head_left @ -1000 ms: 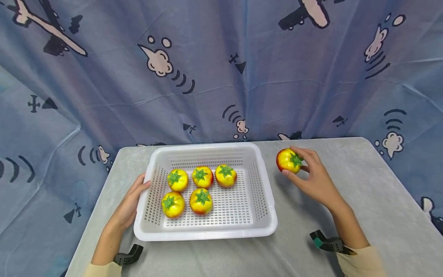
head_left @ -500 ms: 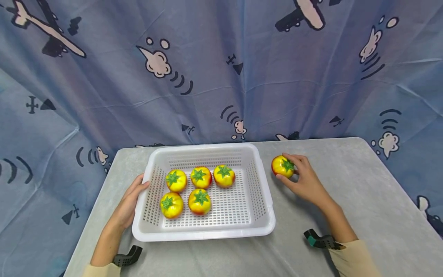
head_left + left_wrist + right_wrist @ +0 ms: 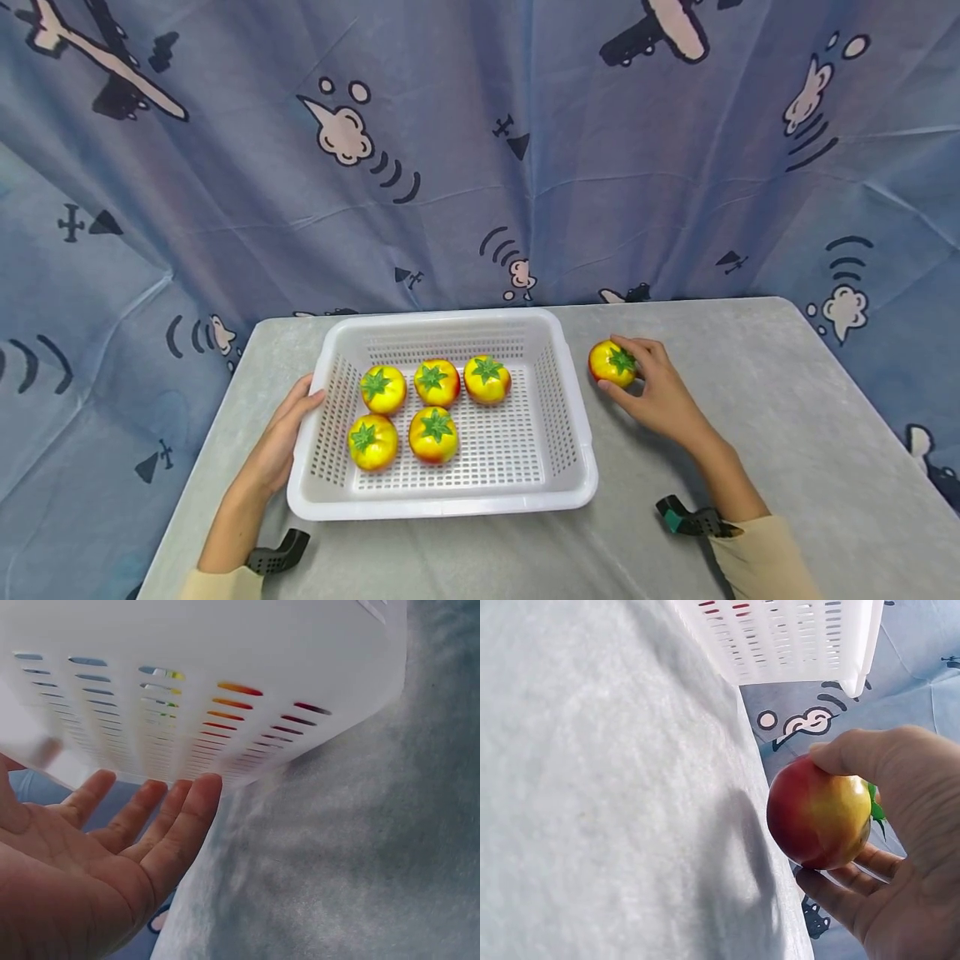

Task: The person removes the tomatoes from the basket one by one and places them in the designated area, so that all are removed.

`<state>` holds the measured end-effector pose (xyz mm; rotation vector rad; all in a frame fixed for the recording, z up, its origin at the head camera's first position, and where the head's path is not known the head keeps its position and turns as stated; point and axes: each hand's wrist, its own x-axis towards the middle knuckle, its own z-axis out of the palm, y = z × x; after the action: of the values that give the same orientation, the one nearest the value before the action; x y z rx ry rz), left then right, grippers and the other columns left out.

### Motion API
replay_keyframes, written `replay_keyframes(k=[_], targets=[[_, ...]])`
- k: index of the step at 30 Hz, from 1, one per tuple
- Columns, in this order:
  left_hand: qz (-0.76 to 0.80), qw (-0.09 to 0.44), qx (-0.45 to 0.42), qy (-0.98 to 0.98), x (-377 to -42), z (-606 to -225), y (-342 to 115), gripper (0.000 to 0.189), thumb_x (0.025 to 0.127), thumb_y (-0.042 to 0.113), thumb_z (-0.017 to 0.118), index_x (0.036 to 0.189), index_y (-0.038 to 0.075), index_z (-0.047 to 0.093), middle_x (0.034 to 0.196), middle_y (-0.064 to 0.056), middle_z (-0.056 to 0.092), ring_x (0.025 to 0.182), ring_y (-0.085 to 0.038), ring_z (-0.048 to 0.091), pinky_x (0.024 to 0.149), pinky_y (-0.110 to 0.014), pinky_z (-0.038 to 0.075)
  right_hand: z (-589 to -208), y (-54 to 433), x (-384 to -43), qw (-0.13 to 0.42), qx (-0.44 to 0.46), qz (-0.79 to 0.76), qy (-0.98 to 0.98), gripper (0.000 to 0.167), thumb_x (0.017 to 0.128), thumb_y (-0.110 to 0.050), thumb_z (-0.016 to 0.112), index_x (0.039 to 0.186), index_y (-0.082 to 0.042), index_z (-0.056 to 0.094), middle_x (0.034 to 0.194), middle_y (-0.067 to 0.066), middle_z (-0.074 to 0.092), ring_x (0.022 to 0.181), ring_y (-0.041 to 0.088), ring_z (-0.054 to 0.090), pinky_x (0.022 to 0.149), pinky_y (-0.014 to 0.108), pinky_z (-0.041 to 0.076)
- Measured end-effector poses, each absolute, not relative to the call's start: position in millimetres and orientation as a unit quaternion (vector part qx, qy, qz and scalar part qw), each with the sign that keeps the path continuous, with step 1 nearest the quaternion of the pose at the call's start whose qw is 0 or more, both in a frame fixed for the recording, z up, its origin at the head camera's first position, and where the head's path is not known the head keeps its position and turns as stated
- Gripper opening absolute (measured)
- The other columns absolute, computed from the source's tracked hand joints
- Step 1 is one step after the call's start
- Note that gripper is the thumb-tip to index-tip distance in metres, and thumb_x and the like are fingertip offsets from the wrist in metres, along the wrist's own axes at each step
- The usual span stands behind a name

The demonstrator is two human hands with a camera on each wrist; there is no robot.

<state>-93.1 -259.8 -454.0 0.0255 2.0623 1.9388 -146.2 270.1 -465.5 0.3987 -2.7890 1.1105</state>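
My right hand (image 3: 660, 396) pinches a glossy yellow-and-red tomato (image 3: 613, 363) with a green leafy top, to the right of the basket. In the right wrist view, thumb and fingers grip the tomato (image 3: 817, 814) from opposite sides, and its shadow falls on the tabletop apart from it. A white perforated plastic basket (image 3: 442, 508) holds several similar tomatoes (image 3: 433, 435), grouped toward its left and middle. At the basket's left side, my left hand (image 3: 277, 442) holds the rim, thumb on top. The left wrist view shows its fingertips (image 3: 204, 787) against the slotted outer wall (image 3: 247, 645).
A grey table (image 3: 787, 400) lies under everything, with its back edge just behind the basket. Behind hangs a blue curtain (image 3: 450, 167) printed with aeroplanes and clouds. Each wrist wears a dark band mount (image 3: 279, 553).
My right hand has moved left and slightly nearer with the tomato, toward the basket's right side, then has stayed almost still over the last half second. The left hand and basket hold their place.
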Motion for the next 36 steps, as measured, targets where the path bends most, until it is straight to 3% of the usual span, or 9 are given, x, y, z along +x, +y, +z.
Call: replay_keyframes(k=[11, 21, 32, 36], targets=[[0.682, 0.160, 0.012, 0.713, -95.4, -454.8, -259.3, 0.058, 0.116, 0.044, 0.030, 0.167, 0.022, 0.013, 0.169, -0.025, 0.025, 0.142, -0.044, 0.047, 0.100, -0.053, 0.056, -465.3, 271.4, -148.4, 0.052, 0.129, 0.362, -0.922, 0.071, 0.093, -0.013, 0.081, 0.155, 0.000, 0.047, 0.143, 0.031, 0.043, 0.127, 0.047, 0.051, 0.099, 0.070, 0.053], [0.677, 0.151, 0.000, 0.720, -93.8, -456.7, -258.6, 0.058, 0.115, 0.044, 0.030, 0.166, 0.021, 0.015, 0.166, -0.026, 0.031, 0.136, -0.037, 0.054, 0.096, -0.045, 0.058, -469.0, 270.6, -147.0, 0.045, 0.128, 0.362, -0.922, 0.072, 0.093, -0.013, 0.082, 0.155, 0.000, 0.047, 0.144, 0.031, 0.043, 0.128, 0.047, 0.050, 0.102, 0.070, 0.052], [0.672, 0.142, 0.000, 0.727, -93.6, -458.0, -256.5, 0.058, 0.115, 0.044, 0.030, 0.167, 0.022, 0.014, 0.167, -0.026, 0.030, 0.141, -0.050, 0.048, 0.098, -0.056, 0.058, -470.9, 270.4, -146.7, 0.041, 0.127, 0.360, -0.923, 0.072, 0.093, -0.014, 0.082, 0.155, 0.001, 0.047, 0.144, 0.030, 0.043, 0.129, 0.047, 0.050, 0.102, 0.070, 0.052], [0.671, 0.138, 0.000, 0.728, -93.3, -458.9, -256.5, 0.058, 0.115, 0.043, 0.029, 0.167, 0.022, 0.015, 0.166, -0.025, 0.030, 0.140, -0.049, 0.050, 0.097, -0.056, 0.060, -471.0, 270.3, -146.7, 0.039, 0.127, 0.361, -0.923, 0.072, 0.094, -0.014, 0.082, 0.155, 0.000, 0.047, 0.144, 0.030, 0.043, 0.129, 0.047, 0.050, 0.102, 0.070, 0.052]])
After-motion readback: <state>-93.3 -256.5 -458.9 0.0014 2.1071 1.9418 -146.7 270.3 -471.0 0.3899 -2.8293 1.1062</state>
